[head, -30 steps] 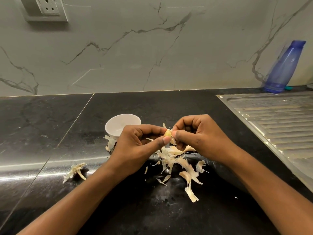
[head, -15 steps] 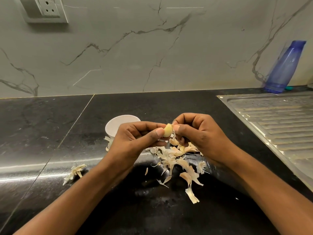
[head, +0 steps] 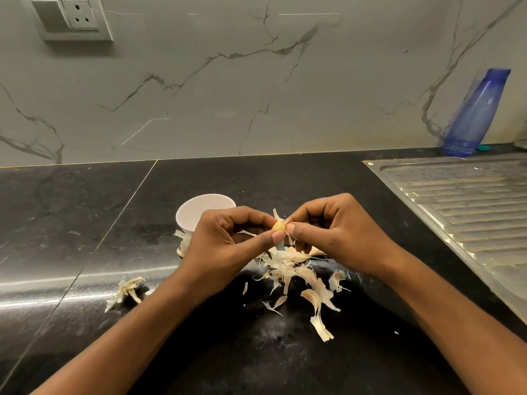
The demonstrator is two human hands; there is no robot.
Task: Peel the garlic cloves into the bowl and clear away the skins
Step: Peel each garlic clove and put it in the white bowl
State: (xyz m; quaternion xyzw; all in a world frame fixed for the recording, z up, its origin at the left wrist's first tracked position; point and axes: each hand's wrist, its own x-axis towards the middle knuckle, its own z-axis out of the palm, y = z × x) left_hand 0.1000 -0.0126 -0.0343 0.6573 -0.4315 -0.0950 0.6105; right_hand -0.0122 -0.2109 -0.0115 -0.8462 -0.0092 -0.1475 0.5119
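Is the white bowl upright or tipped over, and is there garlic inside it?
Upright: the white bowl stands on the black counter, rim facing up. Its contents: cannot tell, the left hand hides part of the inside.

No text, label, brand, number or sign legible to me anywhere in head view. Checked translucent blue plastic bottle (head: 473, 115), grey wall switch-and-socket plate (head: 71, 18) and white round bowl (head: 188, 215): I make out no print on any.
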